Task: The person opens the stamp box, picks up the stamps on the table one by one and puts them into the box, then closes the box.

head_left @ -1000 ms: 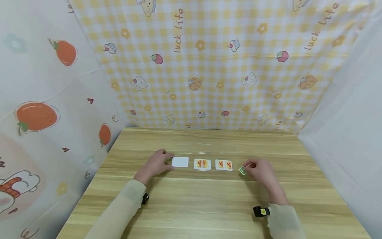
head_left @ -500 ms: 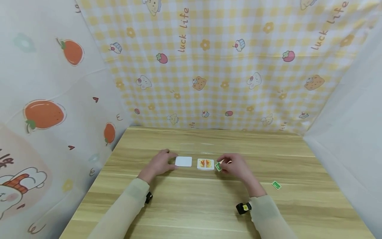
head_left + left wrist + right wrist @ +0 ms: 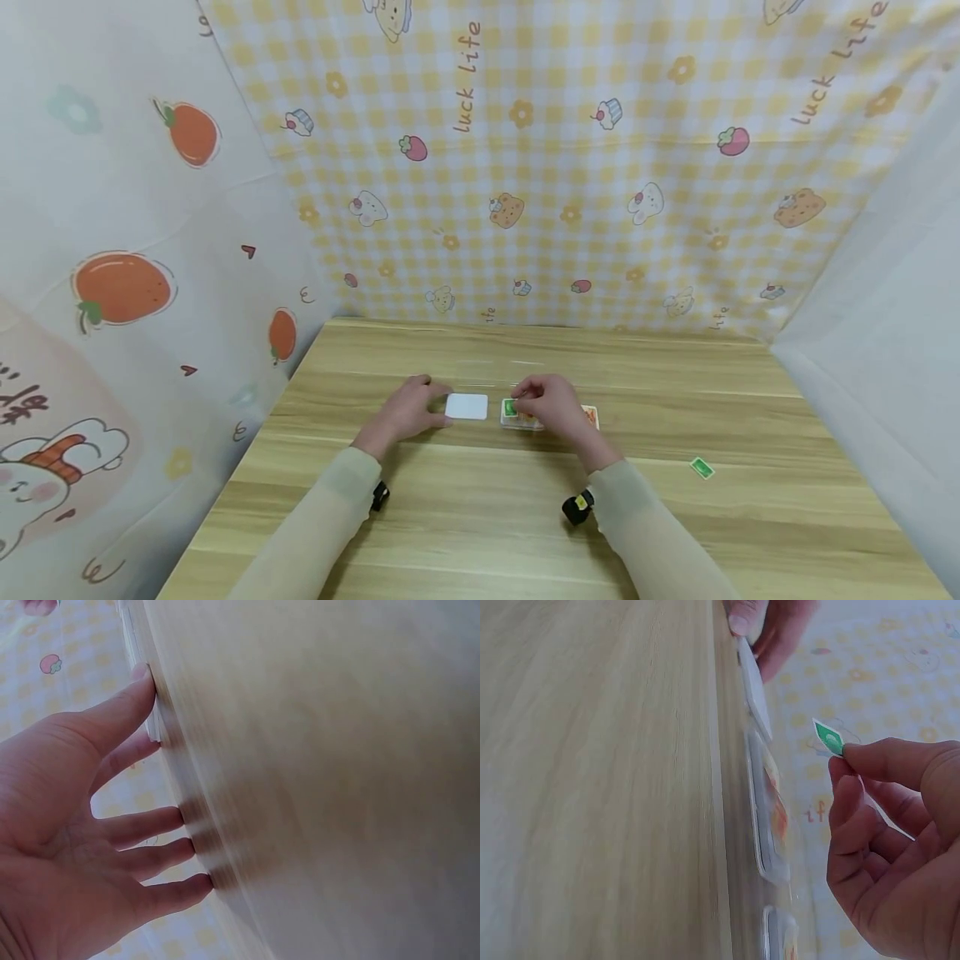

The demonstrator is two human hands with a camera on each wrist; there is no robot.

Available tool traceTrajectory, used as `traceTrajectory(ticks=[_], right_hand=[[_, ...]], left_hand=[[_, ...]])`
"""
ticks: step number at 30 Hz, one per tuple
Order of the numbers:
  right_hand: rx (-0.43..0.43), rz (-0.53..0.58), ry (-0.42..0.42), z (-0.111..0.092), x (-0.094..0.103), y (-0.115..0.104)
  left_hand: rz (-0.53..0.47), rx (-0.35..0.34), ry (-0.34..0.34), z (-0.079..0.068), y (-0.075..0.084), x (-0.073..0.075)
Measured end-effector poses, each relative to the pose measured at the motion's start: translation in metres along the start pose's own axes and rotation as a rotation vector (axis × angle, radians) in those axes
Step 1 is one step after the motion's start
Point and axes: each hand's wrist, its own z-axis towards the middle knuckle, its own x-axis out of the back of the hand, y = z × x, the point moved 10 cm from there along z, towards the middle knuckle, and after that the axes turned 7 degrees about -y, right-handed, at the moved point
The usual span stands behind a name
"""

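My left hand (image 3: 408,408) holds a white card stack (image 3: 468,407) at its left end, thumb and index finger at opposite edges. In the left wrist view the other fingers (image 3: 154,859) are spread, their tips on the table. My right hand (image 3: 553,404) pinches a small green card (image 3: 829,739) between thumb and fingertips. It hangs over the middle card stack (image 3: 522,426), which has orange pictures and lies flat. Another picture card stack (image 3: 592,414) to the right is partly hidden behind my right wrist.
One more small green card (image 3: 702,467) lies alone on the wooden table (image 3: 480,517), to the right. A patterned cloth (image 3: 555,167) stands behind the table, and light-coloured cloths hang at both sides.
My right hand has moved left with a small green card, from right of the row to over the middle stack. Another green card now shows on the right. My left hand stays at the white stack.
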Motion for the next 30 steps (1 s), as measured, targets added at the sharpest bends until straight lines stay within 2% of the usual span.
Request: traceTrajectory(ticks=[6, 12, 16, 20, 24, 30], right_hand=[[-0.011, 0.024, 0.024, 0.013, -0.007, -0.001], [-0.048, -0.007, 0.025, 0.024, -0.018, -0.005], [-0.029, -0.084, 0.023, 0.03, -0.026, -0.013], [-0.01, -0.117, -0.004, 0.035, -0.039, -0.021], [-0.039, -0.142, -0.005, 0.039, -0.047, -0.022], [-0.088, -0.289, 0.038, 0.045, -0.05, -0.02]], left_hand=[[0.003, 0.007, 0.001, 0.001, -0.001, 0.0], [-0.003, -0.003, 0.004, 0.001, 0.0, 0.0], [-0.01, -0.002, 0.009, 0.0, 0.0, -0.001], [-0.008, 0.005, 0.02, -0.001, -0.001, 0.0], [0.007, -0.007, 0.028, 0.002, -0.001, 0.0], [0.027, -0.025, 0.035, 0.005, 0.0, 0.0]])
